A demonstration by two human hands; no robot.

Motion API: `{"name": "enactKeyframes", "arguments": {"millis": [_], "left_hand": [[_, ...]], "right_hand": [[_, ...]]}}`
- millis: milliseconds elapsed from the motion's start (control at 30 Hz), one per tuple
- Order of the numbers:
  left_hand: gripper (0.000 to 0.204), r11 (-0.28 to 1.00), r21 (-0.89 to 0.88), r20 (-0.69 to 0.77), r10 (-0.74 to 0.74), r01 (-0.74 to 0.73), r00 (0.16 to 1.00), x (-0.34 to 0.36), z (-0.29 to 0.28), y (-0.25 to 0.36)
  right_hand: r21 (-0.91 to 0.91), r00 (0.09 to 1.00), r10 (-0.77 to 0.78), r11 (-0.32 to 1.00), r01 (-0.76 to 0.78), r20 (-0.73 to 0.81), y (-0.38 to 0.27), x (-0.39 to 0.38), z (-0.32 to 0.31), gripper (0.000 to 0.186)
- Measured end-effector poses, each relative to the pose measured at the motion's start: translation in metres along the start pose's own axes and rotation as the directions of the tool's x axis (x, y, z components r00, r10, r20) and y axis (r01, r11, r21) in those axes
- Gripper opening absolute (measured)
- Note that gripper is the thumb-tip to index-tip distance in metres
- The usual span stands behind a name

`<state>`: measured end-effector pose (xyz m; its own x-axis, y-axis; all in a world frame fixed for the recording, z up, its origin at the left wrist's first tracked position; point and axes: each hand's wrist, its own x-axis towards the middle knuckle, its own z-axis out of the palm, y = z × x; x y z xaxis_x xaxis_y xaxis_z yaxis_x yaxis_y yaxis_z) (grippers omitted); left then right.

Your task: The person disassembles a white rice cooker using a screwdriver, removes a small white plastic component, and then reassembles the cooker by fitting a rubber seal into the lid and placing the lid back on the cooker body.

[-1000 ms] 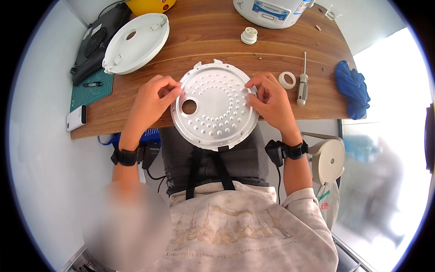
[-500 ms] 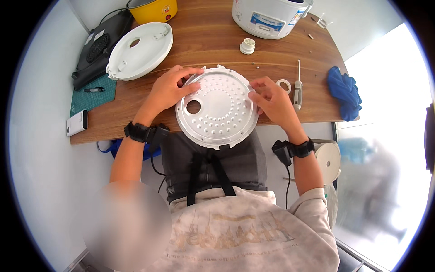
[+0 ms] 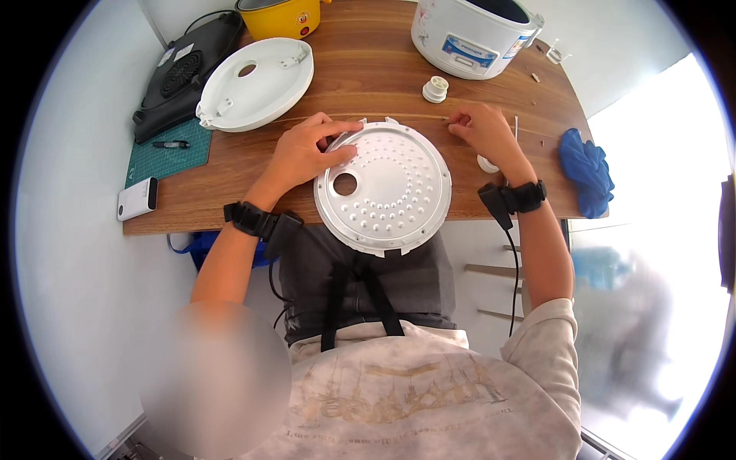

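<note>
A round silver lid plate (image 3: 383, 188) with rows of raised dimples and one round hole overhangs the table's near edge, above my lap. My left hand (image 3: 307, 153) grips its far left rim, thumb on the upper face and fingers along the edge. Off the plate to the right, my right hand (image 3: 487, 136) is down at the tabletop with thumb and fingertips pinched together. Whatever sits between those fingertips is too small to make out. Under the right wrist a white ring (image 3: 485, 164) peeks out, and a screwdriver's shaft (image 3: 516, 125) shows beside the hand.
A white lid shell (image 3: 261, 92) lies at the left, beside a black appliance (image 3: 184, 73) and a green cutting mat (image 3: 188, 146). Farther back stand a yellow pot (image 3: 280, 21) and white rice cooker (image 3: 468, 38). A white cap (image 3: 435, 90) and blue cloth (image 3: 586, 172) are to the right.
My right hand has let go of the plate's right rim and moved right and away to the tabletop, fingertips closing. My left hand keeps its hold. The whole view has shifted slightly.
</note>
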<state>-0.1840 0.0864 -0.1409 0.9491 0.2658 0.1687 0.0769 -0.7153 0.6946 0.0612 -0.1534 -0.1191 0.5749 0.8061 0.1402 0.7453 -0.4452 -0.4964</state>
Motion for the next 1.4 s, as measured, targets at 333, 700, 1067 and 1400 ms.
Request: {"name": "enactKeyframes", "arguments": {"millis": [333, 700, 1067, 1400], "left_hand": [[0.042, 0.999, -0.010, -0.052, 0.044, -0.045, 0.998, -0.002, 0.002, -0.002], [0.040, 0.999, 0.002, -0.055, 0.042, -0.042, 0.998, 0.000, 0.003, -0.006], [0.040, 0.998, -0.036, -0.051, 0.050, -0.052, 0.997, 0.001, 0.001, -0.005], [0.040, 0.998, -0.042, -0.038, 0.042, -0.044, 0.998, 0.001, 0.002, -0.005]], "right_hand": [[0.080, 1.000, 0.005, 0.997, -0.005, -0.001, -0.008, -0.003, -0.003, 0.014], [-0.053, 0.999, -0.013, 0.999, 0.011, -0.045, 0.005, 0.001, 0.000, 0.019], [-0.051, 0.997, -0.079, 0.996, 0.079, 0.002, 0.002, 0.012, 0.008, 0.013], [0.312, 0.991, -0.128, 0.944, 0.107, 0.048, -0.027, -0.004, -0.001, 0.016]]}}
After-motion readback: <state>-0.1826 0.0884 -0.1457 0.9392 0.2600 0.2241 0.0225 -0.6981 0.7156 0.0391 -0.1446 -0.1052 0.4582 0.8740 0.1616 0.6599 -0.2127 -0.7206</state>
